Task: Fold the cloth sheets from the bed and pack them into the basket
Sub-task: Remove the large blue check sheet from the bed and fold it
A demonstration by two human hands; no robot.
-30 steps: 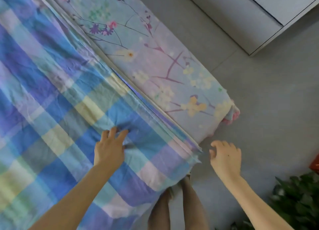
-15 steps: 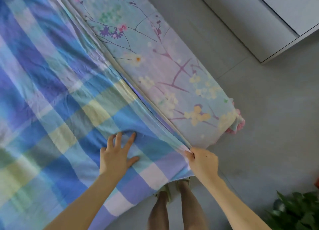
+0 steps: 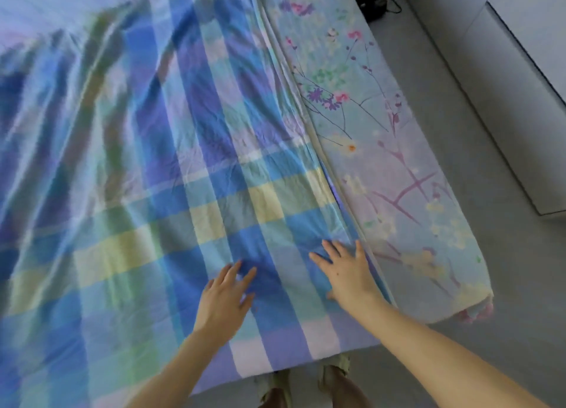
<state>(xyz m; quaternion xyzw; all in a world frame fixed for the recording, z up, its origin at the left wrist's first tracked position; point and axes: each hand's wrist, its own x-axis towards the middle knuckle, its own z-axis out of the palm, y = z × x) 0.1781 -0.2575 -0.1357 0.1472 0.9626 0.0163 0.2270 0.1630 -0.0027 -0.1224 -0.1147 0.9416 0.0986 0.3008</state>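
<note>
Both hands lay flat, fingers spread and grasping nothing, on the plaid sheet (image 3: 190, 168) at the bed's (image 3: 407, 175) near edge, the left hand (image 3: 222, 300) beside the right hand (image 3: 347, 274).

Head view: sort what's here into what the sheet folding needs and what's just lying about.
Part of the job:
- checked sheet, spread flat
- left hand and right hand, both flat on it
- floral sheet beneath

Just lying about:
- white cabinet
- black device with cable on the floor
</note>
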